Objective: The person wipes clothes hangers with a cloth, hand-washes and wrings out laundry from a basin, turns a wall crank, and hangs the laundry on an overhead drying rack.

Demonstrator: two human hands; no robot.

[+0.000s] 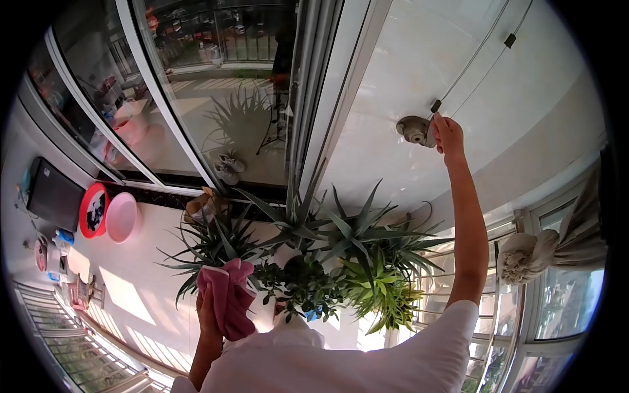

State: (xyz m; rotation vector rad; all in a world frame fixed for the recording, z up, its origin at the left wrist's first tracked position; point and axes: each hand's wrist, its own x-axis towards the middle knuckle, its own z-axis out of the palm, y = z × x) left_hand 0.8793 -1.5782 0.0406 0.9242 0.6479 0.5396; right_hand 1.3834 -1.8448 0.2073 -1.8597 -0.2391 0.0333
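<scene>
Right hand [448, 136] pinching outer end of wall-mounted crank [414, 131], under thin cables [470, 60]; left hand [206, 318] gripping pink cloth [227, 298] beside spiky potted plants [357, 230].

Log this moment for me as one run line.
left hand: holding pink cloth | right hand: raised to wall fixture, exact grip unclear | nearby: spiky plants | far left: red basin beside pink basin
</scene>
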